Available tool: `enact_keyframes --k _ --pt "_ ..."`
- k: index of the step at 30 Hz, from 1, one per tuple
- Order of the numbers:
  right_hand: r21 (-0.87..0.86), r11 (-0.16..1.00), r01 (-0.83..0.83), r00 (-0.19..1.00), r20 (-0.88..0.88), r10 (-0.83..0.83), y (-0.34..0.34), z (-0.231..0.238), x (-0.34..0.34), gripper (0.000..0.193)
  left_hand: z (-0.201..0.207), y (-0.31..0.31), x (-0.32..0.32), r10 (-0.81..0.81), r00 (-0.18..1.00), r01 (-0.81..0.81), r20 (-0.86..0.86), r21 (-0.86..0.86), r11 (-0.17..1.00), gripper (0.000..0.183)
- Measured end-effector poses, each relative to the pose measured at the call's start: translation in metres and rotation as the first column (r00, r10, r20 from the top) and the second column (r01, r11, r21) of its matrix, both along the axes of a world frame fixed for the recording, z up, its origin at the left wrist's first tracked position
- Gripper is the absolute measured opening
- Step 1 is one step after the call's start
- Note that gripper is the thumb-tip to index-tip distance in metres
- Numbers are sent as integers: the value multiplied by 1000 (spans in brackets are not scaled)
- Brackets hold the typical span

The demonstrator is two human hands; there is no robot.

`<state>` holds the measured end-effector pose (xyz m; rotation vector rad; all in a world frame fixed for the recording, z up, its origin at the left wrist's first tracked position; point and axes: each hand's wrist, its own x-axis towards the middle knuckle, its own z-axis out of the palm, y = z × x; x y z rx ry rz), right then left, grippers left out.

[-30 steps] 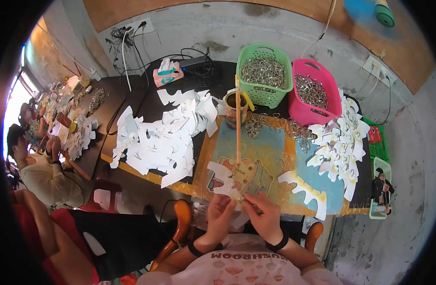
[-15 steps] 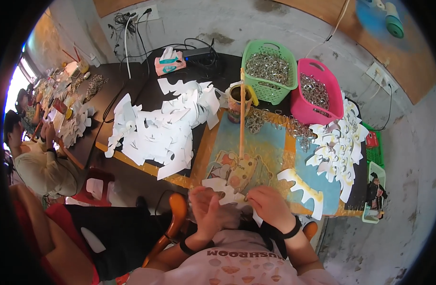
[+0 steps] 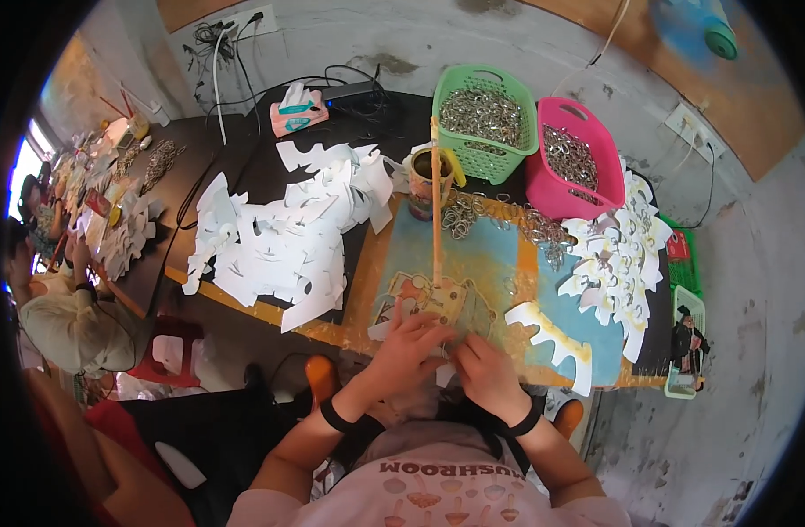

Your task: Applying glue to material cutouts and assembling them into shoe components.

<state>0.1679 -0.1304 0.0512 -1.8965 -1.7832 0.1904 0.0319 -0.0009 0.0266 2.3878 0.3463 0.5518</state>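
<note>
At the table's near edge my left hand [image 3: 407, 353] bends over a white notched cut-out piece [image 3: 381, 323], whose left part shows beside the fingers. Its fingertips reach toward my right hand [image 3: 492, 379], whose thumb and fingers are pinched together. What the pinch holds is too small or hidden to make out. Beyond the hands, a wooden stick [image 3: 437, 237] crosses in front of a can [image 3: 423, 186] with a dark inside. Right of my right hand lies a scalloped white piece with yellowish edges [image 3: 556, 341].
Piled white cut-outs [image 3: 284, 241] lie left; yellow-edged ones [image 3: 620, 259] lie right. Green [image 3: 495, 158] and pink [image 3: 581, 191] baskets hold metal rings, with loose rings [image 3: 460, 215] nearby. A tissue pack [image 3: 299, 114] sits at the back. Another person [image 3: 78, 321] sits at far left.
My left hand has moved up and right from an open, raised pose, over the white piece and close to my right hand. The right hand remains pinched. The whole view has shifted slightly.
</note>
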Motion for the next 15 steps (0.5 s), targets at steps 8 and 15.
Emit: enact_keyframes --k 8,15 --pt "106 994 -6 974 -226 30 -15 -7 1 28 -7 1 -3 -52 998 49 29 109 993 13" --pt "135 989 -53 985 -156 74 -7 -6 10 37 -11 -10 -7 18 992 -52 127 271 961 14"
